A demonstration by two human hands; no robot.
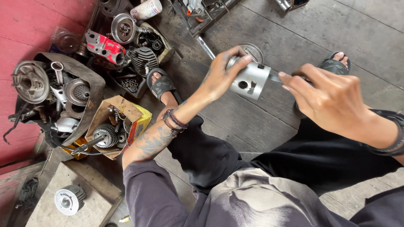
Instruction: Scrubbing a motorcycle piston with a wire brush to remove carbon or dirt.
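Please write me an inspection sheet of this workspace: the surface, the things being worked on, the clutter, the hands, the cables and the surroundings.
Surface: grey wooden plank floor, worn and stained.
Job's things: silver piston held up above the floor; a thin metal tool touches its rim.
Clutter: cardboard box with gears; dark tub full of engine parts; finned cylinder on a board; tray of small nuts.
Hands: left hand grips the piston; right hand pinches the tool.
Cables: black cable hangs from the tub, at the far left.
Surroundings: red painted surface at left; both feet in dark sandals.
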